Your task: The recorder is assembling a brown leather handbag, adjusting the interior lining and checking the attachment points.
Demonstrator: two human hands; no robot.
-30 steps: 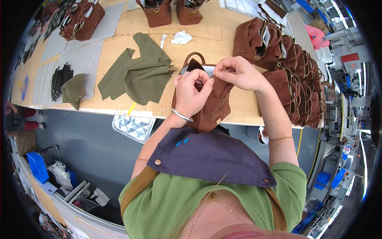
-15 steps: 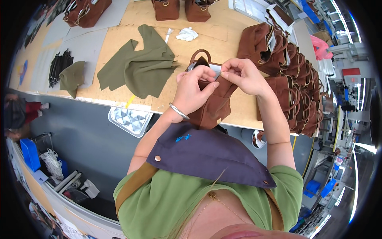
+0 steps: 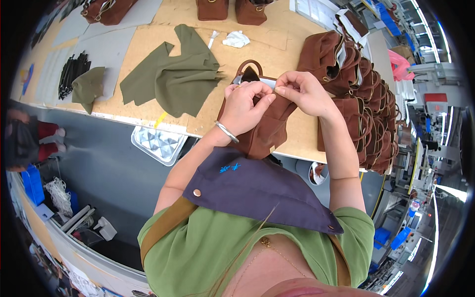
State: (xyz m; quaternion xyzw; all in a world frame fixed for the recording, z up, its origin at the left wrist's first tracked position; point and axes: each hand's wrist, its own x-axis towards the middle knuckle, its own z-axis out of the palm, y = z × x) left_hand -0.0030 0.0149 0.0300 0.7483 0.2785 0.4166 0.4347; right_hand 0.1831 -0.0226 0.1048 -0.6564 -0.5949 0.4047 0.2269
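And the brown bag, stretching nearward, is pinched closed-fingered at its top by left hand and right hand alike.

Grey floor; pale wooden table; bright strip lights right.

A single wide fisheye view from head height, downward over the near apron to the worktable.
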